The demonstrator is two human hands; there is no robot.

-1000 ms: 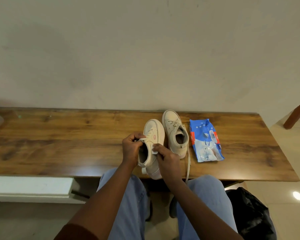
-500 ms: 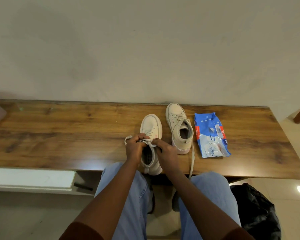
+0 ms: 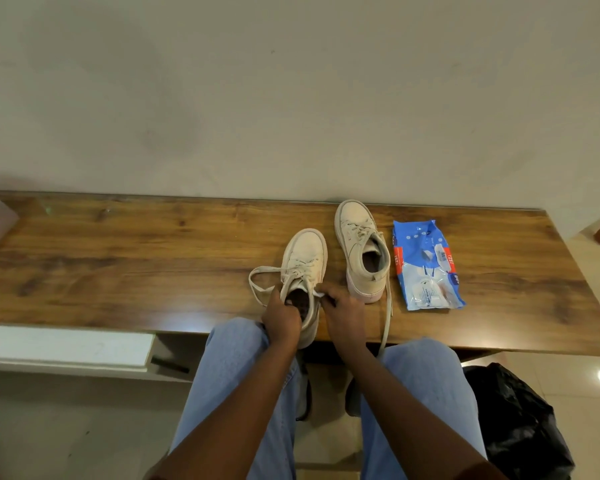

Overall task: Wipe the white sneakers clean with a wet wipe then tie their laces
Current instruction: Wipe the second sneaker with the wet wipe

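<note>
Open tabletop [image 3: 118, 258] left; second sneaker [image 3: 357, 251], wipes pack [image 3: 423, 268] right.

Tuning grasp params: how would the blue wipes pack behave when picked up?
The blue wipes pack looks crinkled and slack, so probably floppy, bending in a pinch. Its glossy film is likely slippery. Lying flat on the table, it shouldn't roll.

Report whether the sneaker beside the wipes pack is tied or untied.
Untied: the sneaker has a lace trailing loose past the table edge; no bow shows.
</note>
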